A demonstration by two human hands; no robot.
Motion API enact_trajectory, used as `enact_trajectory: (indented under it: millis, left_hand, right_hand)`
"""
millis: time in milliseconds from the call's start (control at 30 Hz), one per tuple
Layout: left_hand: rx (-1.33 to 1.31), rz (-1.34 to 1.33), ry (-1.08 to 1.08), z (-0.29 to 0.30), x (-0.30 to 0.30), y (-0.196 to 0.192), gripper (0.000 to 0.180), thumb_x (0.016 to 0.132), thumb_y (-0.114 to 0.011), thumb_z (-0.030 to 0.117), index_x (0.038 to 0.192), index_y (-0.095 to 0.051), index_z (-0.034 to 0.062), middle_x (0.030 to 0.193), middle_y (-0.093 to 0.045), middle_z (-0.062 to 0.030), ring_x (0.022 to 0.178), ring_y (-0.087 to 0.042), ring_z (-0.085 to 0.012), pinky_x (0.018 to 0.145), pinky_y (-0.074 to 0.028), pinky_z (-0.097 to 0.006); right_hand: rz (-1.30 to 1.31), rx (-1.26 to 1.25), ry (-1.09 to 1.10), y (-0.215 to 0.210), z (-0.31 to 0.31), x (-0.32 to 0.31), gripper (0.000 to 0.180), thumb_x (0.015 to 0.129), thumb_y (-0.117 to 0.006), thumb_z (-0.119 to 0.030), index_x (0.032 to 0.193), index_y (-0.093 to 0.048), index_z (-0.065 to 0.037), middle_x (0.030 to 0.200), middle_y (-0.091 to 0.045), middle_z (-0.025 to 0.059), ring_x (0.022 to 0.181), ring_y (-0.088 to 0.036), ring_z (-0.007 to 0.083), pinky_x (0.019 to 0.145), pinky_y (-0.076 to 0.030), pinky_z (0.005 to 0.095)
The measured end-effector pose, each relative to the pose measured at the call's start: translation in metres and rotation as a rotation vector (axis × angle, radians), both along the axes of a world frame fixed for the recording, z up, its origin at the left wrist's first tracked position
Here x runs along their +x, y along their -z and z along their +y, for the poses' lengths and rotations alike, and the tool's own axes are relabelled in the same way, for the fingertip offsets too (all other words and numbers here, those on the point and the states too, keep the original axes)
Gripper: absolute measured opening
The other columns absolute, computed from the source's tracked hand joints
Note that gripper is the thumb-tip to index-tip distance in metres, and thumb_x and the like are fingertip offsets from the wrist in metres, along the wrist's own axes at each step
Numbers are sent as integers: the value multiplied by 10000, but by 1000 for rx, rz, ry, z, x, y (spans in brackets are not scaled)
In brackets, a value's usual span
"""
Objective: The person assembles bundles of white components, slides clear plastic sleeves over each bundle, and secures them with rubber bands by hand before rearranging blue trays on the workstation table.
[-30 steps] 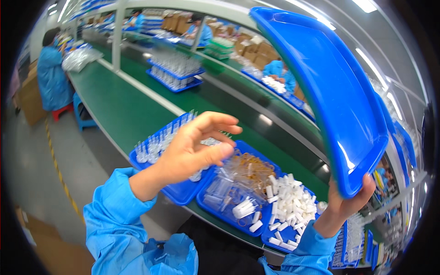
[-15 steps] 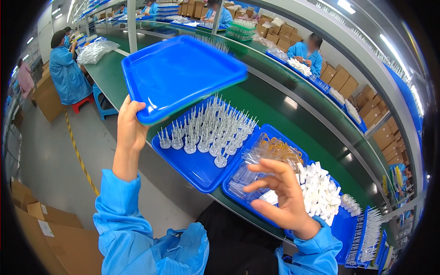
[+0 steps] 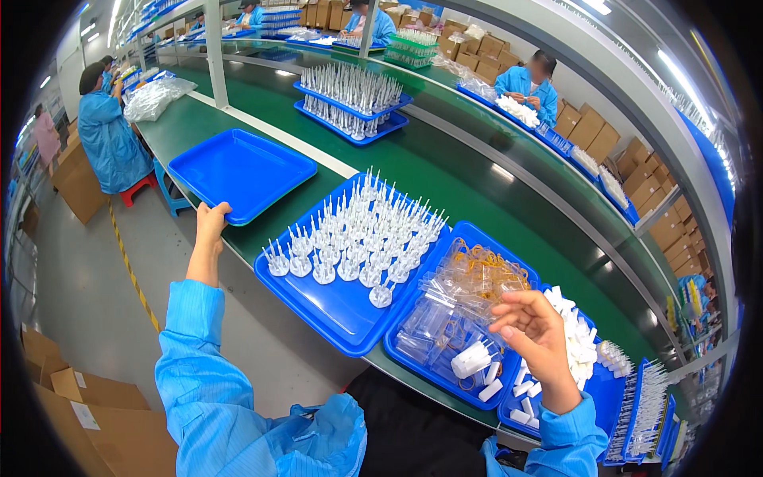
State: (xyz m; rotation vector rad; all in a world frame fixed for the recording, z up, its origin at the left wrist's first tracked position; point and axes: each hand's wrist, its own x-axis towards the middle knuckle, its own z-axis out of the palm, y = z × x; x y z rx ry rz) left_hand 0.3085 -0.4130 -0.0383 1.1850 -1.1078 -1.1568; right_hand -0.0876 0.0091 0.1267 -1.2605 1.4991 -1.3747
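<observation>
My left hand (image 3: 210, 226) grips the near corner of a shallow blue tray (image 3: 242, 175) with nothing in it, held at or just above the green worktop on the left. My right hand (image 3: 534, 338) hovers with fingers apart over the trays on the right, nothing in it. Between my hands sits a blue tray (image 3: 330, 314) with rows of upright white pronged pieces (image 3: 358, 230). Beside it, another tray (image 3: 405, 350) holds clear plastic pieces (image 3: 445, 302), amber rubber bands (image 3: 485, 266) and a white cylindrical part (image 3: 471, 360). White blocks (image 3: 579, 338) lie heaped under and beyond my right hand.
Two stacked trays of upright pieces (image 3: 350, 103) stand on the green belt (image 3: 477, 171) ahead. More filled trays (image 3: 644, 413) are at the far right. A clear plastic bag (image 3: 159, 97) lies at the far left. Co-workers (image 3: 115, 135) sit around; cardboard boxes (image 3: 103, 405) stand lower left.
My left hand has lowered the blue tray leftward from in front of me to worktop level, uncovering the stacked trays behind. My right hand has shifted right and down.
</observation>
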Motion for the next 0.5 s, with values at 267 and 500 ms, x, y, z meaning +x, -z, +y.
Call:
enact_trajectory:
  millis: [267, 500]
  left_hand:
    - [-228, -653, -674, -28, -24, -28, 704, 777, -673, 170, 1399, -400, -16, 1264, -546, -176, 1211, -490, -322, 1074, -324, -419]
    - [-10, 61, 397, -61, -218, -132, 424, 884, -617, 157, 1264, -544, -15, 1218, -568, -196, 1130, -555, -328, 940, -500, -425]
  right_hand:
    - [61, -7, 219, 3, 57, -12, 381, 795, -673, 9, 1158, -560, 38, 992, -664, 149, 895, -666, 209, 838, -509, 322]
    - [4, 4, 407, 14, 79, -22, 258, 806, -638, 45, 1061, -599, 47, 923, -683, 141, 856, -674, 204, 809, -525, 323]
